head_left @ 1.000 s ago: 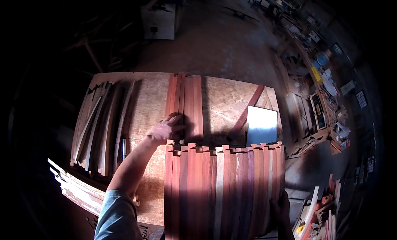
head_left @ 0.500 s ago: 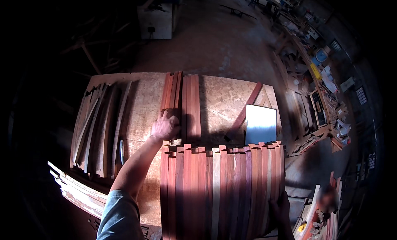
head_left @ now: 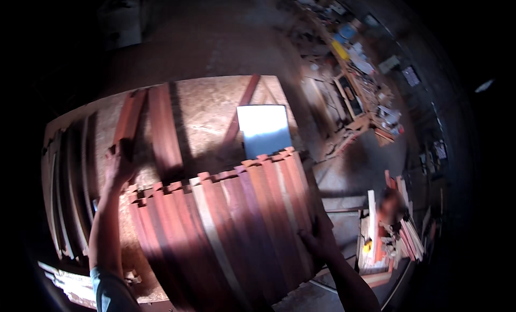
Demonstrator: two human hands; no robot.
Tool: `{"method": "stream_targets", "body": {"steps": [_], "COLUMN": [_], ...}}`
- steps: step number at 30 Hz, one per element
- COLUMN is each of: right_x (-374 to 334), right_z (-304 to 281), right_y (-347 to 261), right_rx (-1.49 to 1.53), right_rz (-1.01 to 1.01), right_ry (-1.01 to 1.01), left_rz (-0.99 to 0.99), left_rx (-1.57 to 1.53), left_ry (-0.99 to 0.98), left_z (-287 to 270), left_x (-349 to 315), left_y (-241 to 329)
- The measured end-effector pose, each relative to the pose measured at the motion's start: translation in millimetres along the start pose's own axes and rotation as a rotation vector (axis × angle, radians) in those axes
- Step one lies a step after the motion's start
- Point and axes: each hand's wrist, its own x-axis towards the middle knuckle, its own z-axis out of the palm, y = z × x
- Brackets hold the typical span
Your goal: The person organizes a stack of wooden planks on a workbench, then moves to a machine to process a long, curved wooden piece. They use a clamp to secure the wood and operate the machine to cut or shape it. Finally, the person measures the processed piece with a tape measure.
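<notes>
A wide row of reddish-brown wooden strips (head_left: 258,204), with a few pale and purplish ones, lies side by side in front of me, stepped at the far ends. My right hand (head_left: 318,241) grips its right edge, thumb on top; the other fingers are hidden in shadow. Beyond its left end, my left hand (head_left: 119,162) is closed round the near end of a small bundle of red wooden strips (head_left: 130,116), somewhat blurred. A second red group of strips (head_left: 164,126) lies just right of that bundle, apart from it.
Dark strips (head_left: 67,183) lie on the left of the board tabletop (head_left: 209,91). A pale rectangular sheet (head_left: 266,129) and a red batten (head_left: 240,108) lie at the far right. A cluttered bench (head_left: 349,81) stands beyond; wood offcuts (head_left: 384,231) are stacked at lower right.
The view has swung right and tilted. My left hand has drawn the small red bundle leftward, widening the gap to its neighbour. My right hand stays at the row's right edge.
</notes>
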Motion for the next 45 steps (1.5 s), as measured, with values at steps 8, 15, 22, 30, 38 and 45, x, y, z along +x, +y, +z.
{"method": "stream_targets", "body": {"steps": [8,15,22,30,38,45], "right_x": [-3.0,-7.8,-7.0,6.2,-5.9,-113.1], "right_z": [-3.2,-2.6,-6.2,2.5,-17.1,-20.7], "right_y": [-12.0,-3.3,-2.8,22.7,38.2,-45.0], "right_rx": [0.051,0.041,0.116,0.023,0.132,0.802], "right_rz": [0.051,0.006,-0.069,-0.29,-0.137,-0.499], "right_ry": [-0.056,-0.046,-0.048,0.121,0.11,-0.286], "left_rz": [-0.148,-0.206,-0.135,-0.275,-0.133,0.0], "left_rx": [0.114,0.017,-0.897,-1.329,-1.254,-1.064], "left_ry": [0.155,-0.12,-0.13,0.097,0.165,0.114], "left_z": [45.5,-13.8,-10.3,-173.1,-234.0,-171.3], "left_x": [13.1,-5.6,-22.3,-182.1,-332.8,-413.3], "left_y": [-32.6,-3.8,-115.8,-35.9,69.1,192.1]}}
